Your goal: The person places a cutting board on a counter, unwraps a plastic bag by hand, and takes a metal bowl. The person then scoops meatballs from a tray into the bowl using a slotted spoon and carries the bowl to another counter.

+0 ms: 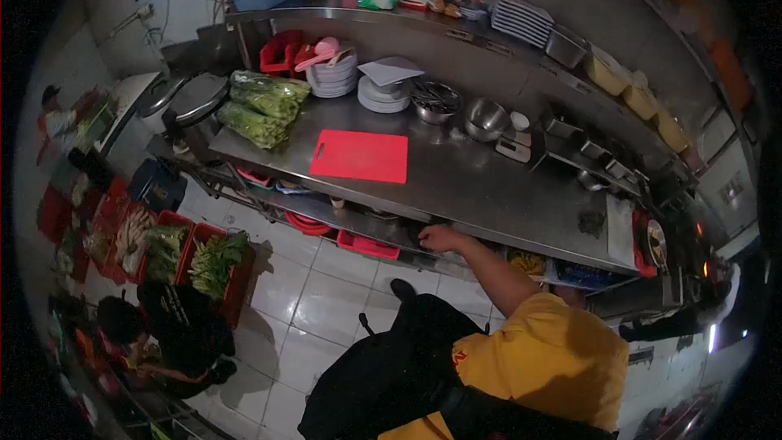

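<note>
My right hand (441, 238) reaches out at the front edge of the steel counter (481, 195), just below the tabletop. Its fingers are curled near a dark spot under the edge, and what they grip, if anything, is too small to make out. Above and left of this hand, a red cutting board (360, 156) lies flat on the counter. Beneath it, on the lower shelf, sits a pink-red tray (368, 245). My left hand is out of view.
Bagged leafy greens (262, 107), stacked plates (332, 77), a bowl of utensils (436, 101) and a steel bowl (487, 120) line the counter's back. A person in black (179, 334) crouches by red vegetable crates (236, 293) at left. Flames (702, 230) show at far right.
</note>
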### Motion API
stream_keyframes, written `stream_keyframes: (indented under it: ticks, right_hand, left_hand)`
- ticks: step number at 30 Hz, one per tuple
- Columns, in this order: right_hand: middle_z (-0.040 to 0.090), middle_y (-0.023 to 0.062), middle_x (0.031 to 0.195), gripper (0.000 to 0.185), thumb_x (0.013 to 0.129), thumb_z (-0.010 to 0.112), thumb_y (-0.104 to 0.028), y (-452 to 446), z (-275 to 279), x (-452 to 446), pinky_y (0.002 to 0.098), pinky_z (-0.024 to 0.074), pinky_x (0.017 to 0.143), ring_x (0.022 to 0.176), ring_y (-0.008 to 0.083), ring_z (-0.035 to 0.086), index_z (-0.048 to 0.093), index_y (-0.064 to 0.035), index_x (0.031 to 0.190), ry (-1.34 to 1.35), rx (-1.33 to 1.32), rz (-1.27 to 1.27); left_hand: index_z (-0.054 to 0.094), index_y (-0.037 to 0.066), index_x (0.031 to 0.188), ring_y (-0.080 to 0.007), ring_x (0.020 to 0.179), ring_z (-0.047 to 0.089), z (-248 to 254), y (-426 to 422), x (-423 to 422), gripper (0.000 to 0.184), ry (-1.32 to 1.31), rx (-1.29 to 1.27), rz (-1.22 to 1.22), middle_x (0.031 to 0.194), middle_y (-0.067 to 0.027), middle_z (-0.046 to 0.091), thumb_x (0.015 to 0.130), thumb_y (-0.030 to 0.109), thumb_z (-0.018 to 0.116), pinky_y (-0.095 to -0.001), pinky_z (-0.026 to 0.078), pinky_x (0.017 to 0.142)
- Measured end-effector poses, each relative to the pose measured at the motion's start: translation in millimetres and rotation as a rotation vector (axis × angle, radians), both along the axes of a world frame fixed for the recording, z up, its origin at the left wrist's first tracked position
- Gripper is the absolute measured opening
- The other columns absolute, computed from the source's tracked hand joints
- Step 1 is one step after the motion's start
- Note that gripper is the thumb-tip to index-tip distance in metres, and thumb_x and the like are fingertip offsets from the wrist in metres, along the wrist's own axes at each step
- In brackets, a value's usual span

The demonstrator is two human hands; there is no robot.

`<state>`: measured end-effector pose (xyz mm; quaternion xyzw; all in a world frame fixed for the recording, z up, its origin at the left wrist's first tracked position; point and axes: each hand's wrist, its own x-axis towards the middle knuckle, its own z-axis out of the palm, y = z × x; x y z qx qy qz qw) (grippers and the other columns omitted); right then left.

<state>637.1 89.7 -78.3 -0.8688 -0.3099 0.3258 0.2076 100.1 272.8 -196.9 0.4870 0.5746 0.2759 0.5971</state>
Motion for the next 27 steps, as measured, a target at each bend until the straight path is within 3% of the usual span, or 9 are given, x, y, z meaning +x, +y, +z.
stream_keyframes:
  ticks: [2,9,11,13,14,15,17,18,27]
  right_hand:
    - [0.061,0.0154,0.117,0.04,0.086,0.058,-0.033,-20.3,0.3,51.8,0.0404,0.0455,0.092,0.107,0.0312,0.058,0.061,-0.0082,0.118,-0.11,0.057,-0.086]
    - [0.067,0.0133,0.093,0.024,0.081,0.062,-0.013,-80.0,68.2,270.6,0.0335,0.051,0.073,0.084,0.0231,0.065,0.064,-0.0026,0.103,-0.446,0.34,-0.47]
    - [0.067,0.0137,0.092,0.023,0.08,0.062,-0.012,-85.0,69.5,335.8,0.0347,0.0511,0.073,0.084,0.0242,0.065,0.065,-0.0024,0.101,-0.474,0.331,-0.493]
    - [0.067,0.0133,0.091,0.026,0.078,0.065,-0.014,-85.2,25.3,410.3,0.0375,0.0511,0.075,0.086,0.025,0.065,0.064,-0.0025,0.101,-0.597,0.203,-0.496]
    - [0.063,0.0176,0.111,0.053,0.075,0.071,-0.025,-84.5,8.3,445.5,0.0412,0.0482,0.087,0.105,0.0299,0.06,0.055,-0.0078,0.123,-0.376,-0.021,-0.344]
    - [0.063,0.0176,0.111,0.053,0.075,0.071,-0.025,-84.4,11.0,457.4,0.0412,0.0482,0.087,0.105,0.0299,0.06,0.055,-0.0078,0.123,-0.365,-0.015,-0.349]
    - [0.04,0.0216,0.14,0.085,0.072,0.074,-0.039,-72.7,21.6,463.8,0.0446,0.0407,0.1,0.127,0.0352,0.043,0.032,-0.0156,0.143,-0.122,-0.284,-0.179]
    - [0.011,0.0244,0.152,0.103,0.07,0.075,-0.047,-69.4,13.3,474.5,0.049,0.0315,0.107,0.136,0.0448,0.022,0.015,-0.0215,0.149,-0.012,-0.345,-0.16]
    - [0.0,0.0303,0.15,0.079,0.081,0.066,-0.036,-53.7,6.5,460.7,0.0512,0.03,0.108,0.135,0.0514,0.019,0.024,-0.0155,0.146,0.062,-0.238,-0.33]
  left_hand:
    - [0.055,-0.001,0.093,-0.0124,0.068,0.054,9.1,15.4,43.2,0.01,-0.009,0.062,-0.045,0.081,-0.0069,0.06,0.086,0.005,0.058,-0.0263,0.044,0.058]
    - [0.056,-0.004,0.096,-0.0148,0.073,0.056,88.1,53.8,237.3,0.015,0.102,0.257,-0.4,0.085,-0.0085,0.061,0.085,0.005,0.059,-0.0286,0.045,0.063]
    - [0.055,-0.004,0.098,-0.0154,0.077,0.056,91.0,74.0,281.8,0.017,-0.067,0.068,-0.369,0.089,-0.0093,0.062,0.084,0.005,0.059,-0.0293,0.045,0.066]
    - [0.056,-0.004,0.098,-0.014,0.079,0.056,131.3,69.5,351.9,0.019,0.093,0.385,-0.443,0.093,-0.0094,0.061,0.083,0.006,0.06,-0.0287,0.045,0.067]
    - [0.056,-0.004,0.098,-0.0133,0.08,0.055,159.4,67.2,383.8,0.018,0.149,0.358,-0.529,0.094,-0.0083,0.06,0.083,0.005,0.058,-0.0276,0.044,0.068]
    - [0.056,-0.004,0.098,-0.0133,0.08,0.055,177.3,63.5,419.5,0.018,0.161,0.364,-0.534,0.094,-0.0083,0.06,0.083,0.005,0.058,-0.0276,0.044,0.068]
    - [0.055,-0.002,0.098,-0.0129,0.08,0.054,199.0,60.6,472.2,0.017,0.045,0.359,-0.618,0.09,-0.0065,0.059,0.082,-0.003,0.054,-0.0263,0.044,0.072]
    - [0.055,-0.002,0.098,-0.0129,0.08,0.054,201.2,64.3,489.2,0.017,0.063,0.366,-0.625,0.09,-0.0065,0.059,0.082,-0.003,0.054,-0.0263,0.044,0.072]
    - [0.055,-0.002,0.096,-0.0106,0.077,0.053,190.9,82.7,627.6,0.02,0.029,0.449,-0.853,0.085,-0.0022,0.058,0.076,-0.006,0.055,-0.0253,0.045,0.07]
